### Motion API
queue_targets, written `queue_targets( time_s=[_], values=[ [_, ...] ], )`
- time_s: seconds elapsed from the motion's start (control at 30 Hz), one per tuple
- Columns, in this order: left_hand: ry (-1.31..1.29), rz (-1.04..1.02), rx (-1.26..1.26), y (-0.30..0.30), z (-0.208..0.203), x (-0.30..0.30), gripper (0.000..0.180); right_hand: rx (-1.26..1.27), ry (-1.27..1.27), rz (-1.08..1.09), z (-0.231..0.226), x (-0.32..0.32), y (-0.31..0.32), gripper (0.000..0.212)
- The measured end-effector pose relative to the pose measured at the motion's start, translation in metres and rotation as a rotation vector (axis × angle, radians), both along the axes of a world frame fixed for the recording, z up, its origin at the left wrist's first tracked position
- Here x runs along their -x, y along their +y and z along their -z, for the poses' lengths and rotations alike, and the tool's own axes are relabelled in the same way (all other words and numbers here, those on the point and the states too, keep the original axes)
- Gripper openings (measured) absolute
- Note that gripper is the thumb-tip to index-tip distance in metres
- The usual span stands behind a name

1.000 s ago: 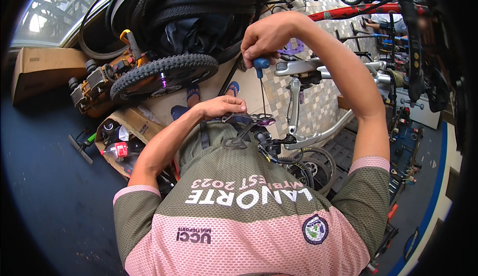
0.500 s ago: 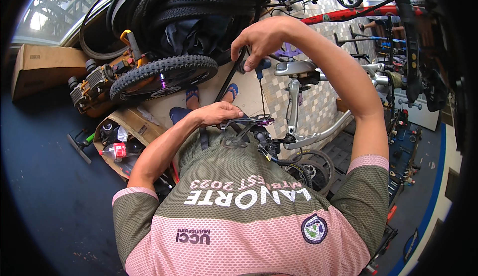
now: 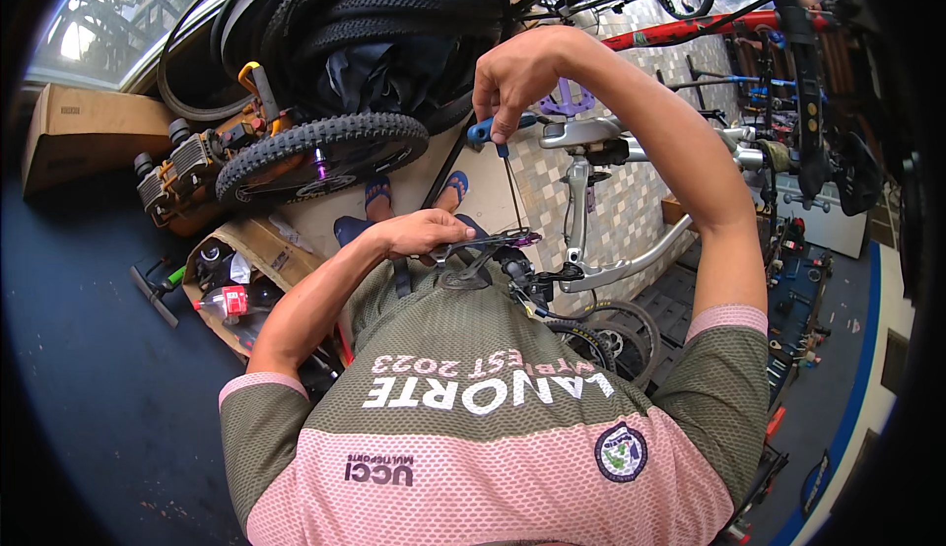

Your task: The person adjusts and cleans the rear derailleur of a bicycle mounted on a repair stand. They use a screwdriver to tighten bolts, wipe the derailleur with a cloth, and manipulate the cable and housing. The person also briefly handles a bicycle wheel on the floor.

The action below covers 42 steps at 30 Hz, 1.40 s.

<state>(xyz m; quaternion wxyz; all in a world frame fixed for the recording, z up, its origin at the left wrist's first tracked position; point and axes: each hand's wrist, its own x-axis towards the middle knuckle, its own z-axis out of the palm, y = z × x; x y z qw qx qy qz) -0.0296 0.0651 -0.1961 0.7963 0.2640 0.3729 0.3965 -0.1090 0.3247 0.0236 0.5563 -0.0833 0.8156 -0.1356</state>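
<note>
High in front of me, my right hand (image 3: 514, 81) is closed around the blue handle of a T-handle hex key (image 3: 508, 173). The key's long thin shaft points down, and its tip meets a bicycle rear derailleur (image 3: 483, 244). Close to my body, my left hand (image 3: 424, 233) pinches the derailleur's dark cage from the left, beside its purple pulley. My fingers partly cover the cage. Right of the derailleur stands a silver bike frame (image 3: 579, 216), with a purple chainring (image 3: 569, 100) beyond it.
At left stand a knobby-tyred wheel (image 3: 325, 157), an orange compressor (image 3: 202, 167) and an open cardboard box (image 3: 266, 250) of bottles. Several tyres (image 3: 394, 4) are piled at the back. A red bike frame (image 3: 690, 29) lies far right, and tools (image 3: 803, 300) line the right side.
The hex key's handle has turned, so its crossbar now lies sideways under my right fingers. My right hand has shifted slightly right. My left hand stays on the derailleur.
</note>
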Motion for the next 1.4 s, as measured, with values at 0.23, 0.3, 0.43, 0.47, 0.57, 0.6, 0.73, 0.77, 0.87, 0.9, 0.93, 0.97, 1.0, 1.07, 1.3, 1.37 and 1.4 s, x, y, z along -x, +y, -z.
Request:
queue_targets(
  time_s=[0.23,0.3,0.43,0.47,0.57,0.6,0.73,0.77,0.87,0.9,0.93,0.97,1.0,1.07,1.3,1.37,1.4],
  values=[
    [0.023,-0.054,-0.006,-0.012,-0.041,0.006,0.031,0.037,0.028,0.116,0.020,-0.007,0.000,0.043],
    [0.048,-0.061,-0.002,-0.015,-0.056,0.011,0.028,0.052,-0.154,0.206,0.012,0.002,0.002,0.044],
    [-0.012,-0.115,-0.001,-0.020,-0.062,0.014,0.030,0.084,-0.113,0.168,-0.001,-0.001,0.013,0.044],
    [-0.006,-0.120,0.002,-0.021,-0.067,0.017,0.031,0.106,-0.090,0.114,-0.001,-0.003,0.016,0.047],
    [-0.027,-0.103,0.007,-0.026,-0.072,0.021,0.036,0.099,0.055,-0.032,0.008,-0.010,0.024,0.056],
    [-0.041,-0.098,0.012,-0.027,-0.071,0.022,0.039,0.089,0.115,-0.084,0.006,-0.010,0.020,0.060],
    [0.075,-0.096,-0.118,-0.029,-0.079,0.027,0.047,-0.032,0.043,0.044,-0.001,-0.011,0.005,0.068],
    [0.166,-0.132,-0.178,-0.029,-0.086,0.024,0.049,0.005,0.114,0.060,0.007,-0.019,0.009,0.067],
    [0.381,-0.178,-0.262,-0.031,-0.103,0.020,0.055,0.066,0.112,0.177,0.002,-0.022,0.001,0.058],
    [0.445,-0.181,-0.277,-0.032,-0.106,0.020,0.057,0.075,0.077,0.229,-0.002,-0.021,-0.002,0.054],
    [0.479,-0.176,-0.286,-0.033,-0.108,0.020,0.060,0.082,0.022,0.254,-0.001,-0.020,-0.001,0.049],
    [0.513,-0.171,-0.295,-0.035,-0.110,0.020,0.062,0.090,-0.033,0.279,0.002,-0.018,0.002,0.045],
    [0.547,-0.166,-0.307,-0.036,-0.114,0.021,0.065,0.095,-0.088,0.305,0.004,-0.016,0.004,0.041],
    [0.601,-0.145,-0.278,-0.037,-0.128,0.022,0.069,0.121,-0.081,0.317,0.001,-0.017,0.011,0.040],
    [0.872,-0.045,-0.343,-0.037,-0.151,0.019,0.072,0.127,-0.022,0.106,0.002,-0.019,0.023,0.046],
    [0.907,0.003,-0.278,-0.031,-0.166,0.021,0.066,0.189,0.091,0.045,0.008,-0.020,0.026,0.050],
    [0.913,0.041,-0.237,-0.029,-0.170,0.021,0.065,0.169,0.129,0.022,0.009,-0.020,0.026,0.051]
  ],
)
